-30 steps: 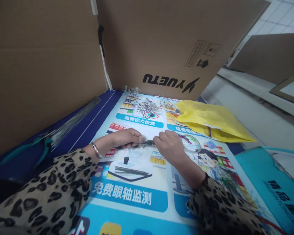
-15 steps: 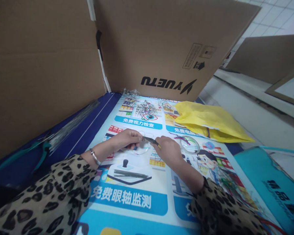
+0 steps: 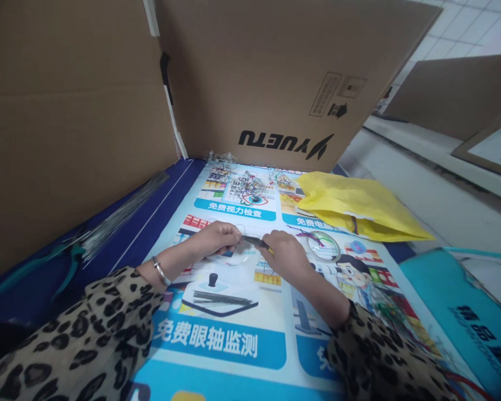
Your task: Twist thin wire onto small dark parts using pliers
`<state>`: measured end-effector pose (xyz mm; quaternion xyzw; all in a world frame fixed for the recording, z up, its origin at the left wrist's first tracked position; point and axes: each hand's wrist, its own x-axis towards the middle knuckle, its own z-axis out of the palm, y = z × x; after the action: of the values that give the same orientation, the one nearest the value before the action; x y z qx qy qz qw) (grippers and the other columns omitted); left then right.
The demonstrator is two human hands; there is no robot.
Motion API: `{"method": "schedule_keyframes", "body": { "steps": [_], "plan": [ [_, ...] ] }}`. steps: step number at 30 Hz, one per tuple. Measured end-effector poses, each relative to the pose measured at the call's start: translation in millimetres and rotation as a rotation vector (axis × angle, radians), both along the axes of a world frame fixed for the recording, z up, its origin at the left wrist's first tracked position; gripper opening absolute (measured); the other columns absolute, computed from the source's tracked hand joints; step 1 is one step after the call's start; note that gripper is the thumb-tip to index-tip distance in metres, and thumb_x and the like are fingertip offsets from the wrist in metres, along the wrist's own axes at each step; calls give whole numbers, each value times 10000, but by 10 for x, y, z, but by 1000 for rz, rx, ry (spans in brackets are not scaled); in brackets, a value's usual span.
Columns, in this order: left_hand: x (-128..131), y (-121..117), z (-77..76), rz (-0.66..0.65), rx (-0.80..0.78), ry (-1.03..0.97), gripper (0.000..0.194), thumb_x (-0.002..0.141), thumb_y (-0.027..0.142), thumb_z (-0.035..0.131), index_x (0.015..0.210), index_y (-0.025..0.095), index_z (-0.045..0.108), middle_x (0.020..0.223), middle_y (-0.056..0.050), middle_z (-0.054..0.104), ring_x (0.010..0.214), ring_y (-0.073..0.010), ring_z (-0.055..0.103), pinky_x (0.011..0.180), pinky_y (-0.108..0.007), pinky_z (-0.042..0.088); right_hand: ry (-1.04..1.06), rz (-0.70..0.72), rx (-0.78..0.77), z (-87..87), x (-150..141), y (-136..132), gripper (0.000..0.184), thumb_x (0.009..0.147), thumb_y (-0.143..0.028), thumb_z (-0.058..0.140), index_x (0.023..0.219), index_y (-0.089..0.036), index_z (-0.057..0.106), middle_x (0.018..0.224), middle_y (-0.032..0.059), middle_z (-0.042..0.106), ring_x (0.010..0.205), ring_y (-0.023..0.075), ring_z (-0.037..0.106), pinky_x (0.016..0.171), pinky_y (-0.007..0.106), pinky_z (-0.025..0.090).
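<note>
My right hand (image 3: 287,253) is closed around a pair of pliers (image 3: 255,241) with dark, slim jaws and a bit of yellow on the handle. The jaws point left and reach the fingertips of my left hand (image 3: 217,238). That hand is pinched shut on what looks like a thin wire; a faint loop of it shows above the fingertips, and the rest is hidden. Beneath the hands lies a clear round dish or ring (image 3: 242,259), partly covered. To the right of my right hand, a second clear ring (image 3: 323,245) has purple and green strands across it.
Teal-handled pliers (image 3: 69,267) and a bundle of straight wires (image 3: 121,214) lie at the left. Tangled wire pieces (image 3: 248,186) sit at the back before a cardboard panel (image 3: 284,83). A yellow bag (image 3: 359,206) and a teal bag (image 3: 455,312) are at the right.
The plier jaws sit slightly closer to my left fingertips, and less of the wire loop shows above them. Otherwise both hands keep nearly the same place.
</note>
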<state>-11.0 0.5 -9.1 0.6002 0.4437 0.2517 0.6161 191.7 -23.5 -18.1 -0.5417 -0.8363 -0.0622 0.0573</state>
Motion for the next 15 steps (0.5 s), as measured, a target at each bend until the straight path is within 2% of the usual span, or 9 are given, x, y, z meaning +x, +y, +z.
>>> {"method": "schedule_keyframes", "body": {
  "steps": [7, 15],
  "plan": [
    [-20, -9, 20, -49, -40, 33, 194, 721, 338, 532, 694, 148, 501, 513, 48, 480, 358, -24, 334, 334, -144, 177, -90, 104, 203, 22, 45, 25, 92, 769, -267, 546, 777, -182, 581, 768, 56, 555, 785, 191, 448, 678, 305, 243],
    [-43, 4, -22, -64, -74, 13, 206, 718, 349, 539, 739, 145, 528, 523, 49, 485, 351, -30, 347, 321, -151, 164, -144, 132, 317, 8, 53, 25, 54, 760, -182, 518, 732, -181, 564, 728, 59, 530, 754, 197, 414, 665, 328, 218]
  ]
}}
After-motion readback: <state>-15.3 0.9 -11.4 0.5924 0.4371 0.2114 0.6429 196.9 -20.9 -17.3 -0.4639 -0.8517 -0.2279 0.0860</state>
